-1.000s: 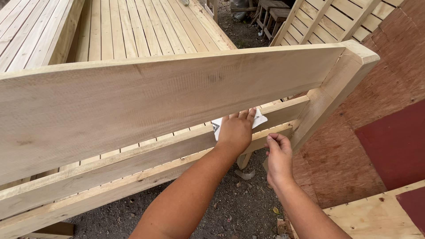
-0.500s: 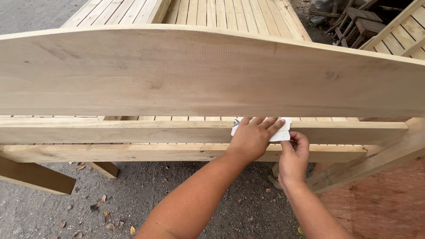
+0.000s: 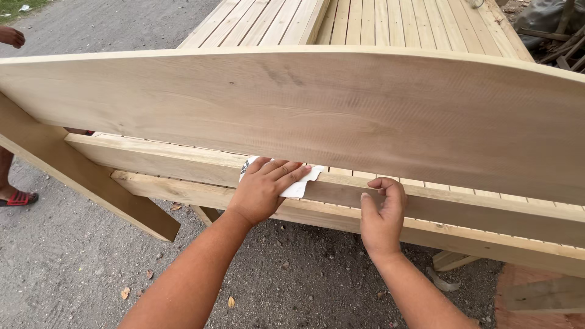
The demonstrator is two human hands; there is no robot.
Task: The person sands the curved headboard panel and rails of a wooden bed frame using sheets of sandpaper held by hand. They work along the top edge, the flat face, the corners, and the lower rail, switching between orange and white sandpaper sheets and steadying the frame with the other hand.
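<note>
Left hand (image 3: 263, 190) flat on a white sheet of sandpaper (image 3: 300, 184), fingers spread, pressing it against the near face of a wooden rail (image 3: 183, 163). Sheet mostly hidden under the palm; only ragged white edge showing right of the fingertips, small dark patch at the top left corner. Grit side not visible. Right hand (image 3: 382, 214) just right of the sheet, apart from it, fingers curled over the rail's top edge, thumb on the near face, gripping the wood. Rail pale, unfinished, running left to right, sitting under a wide curved board (image 3: 317, 109) with visible grain and above a second, lower rail (image 3: 183, 192). Slanted leg (image 3: 79, 176) at the left end. Slatted wooden panel (image 3: 378, 24) lying flat on the far side. Gravel ground (image 3: 79, 268) below with a few dry leaves. Another person's foot in a red sandal (image 3: 18, 198) at the far left edge, another person's hand (image 3: 12, 36) at top left.
</note>
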